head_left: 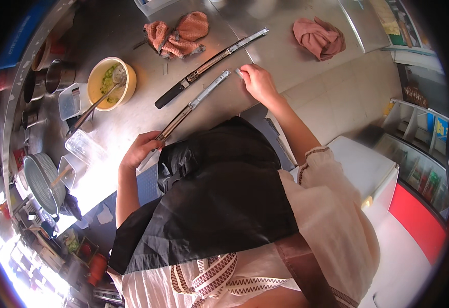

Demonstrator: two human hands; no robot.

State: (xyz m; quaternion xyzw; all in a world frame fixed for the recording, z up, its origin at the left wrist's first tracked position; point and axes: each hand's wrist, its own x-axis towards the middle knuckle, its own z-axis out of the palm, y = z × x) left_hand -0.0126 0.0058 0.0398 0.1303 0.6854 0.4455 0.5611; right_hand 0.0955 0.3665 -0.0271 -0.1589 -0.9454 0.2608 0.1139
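Observation:
Two long, slim metal rails lie slantwise at the steel counter's point(281, 77) front; their exact kind is unclear. My left hand point(142, 147) is closed around the lower end of the nearer rail point(196, 101), beside my black apron. The farther rail point(211, 64), with a black lower end, rests on the counter with no hand on it. Just right of the nearer rail's upper tip, my right hand point(258, 83) pinches a small pale piece point(239, 73), too small to name. This hand is apart from both rails.
Left of the rails stands a yellow bowl point(130, 84) with chopped greens and a spoon point(98, 102). Clear plastic containers point(84, 146) and a grey-green basket point(44, 179) sit nearer left. Crumpled reddish cloths point(175, 36) lie farther back, another cloth point(318, 38) right. A white appliance point(358, 169) stands right.

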